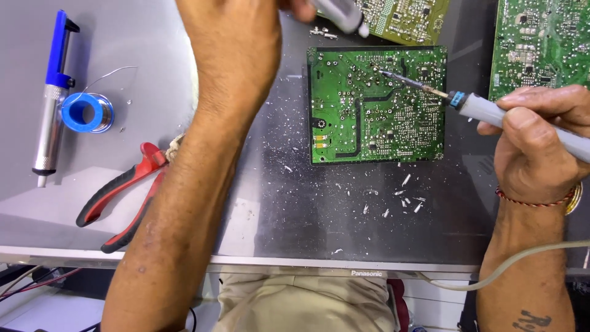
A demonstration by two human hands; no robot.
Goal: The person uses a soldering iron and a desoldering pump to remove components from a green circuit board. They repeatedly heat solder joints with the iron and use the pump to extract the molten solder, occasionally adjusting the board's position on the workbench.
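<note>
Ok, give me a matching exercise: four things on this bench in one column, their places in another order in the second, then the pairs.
1. pliers
2. solder spool
3. soldering iron
4. green board

A. flat at the middle of the bench
B. in the right hand, tip on the board
C. beside the blue desoldering pump
D. partly under the left forearm

Pairs: 1-D, 2-C, 3-B, 4-A
</note>
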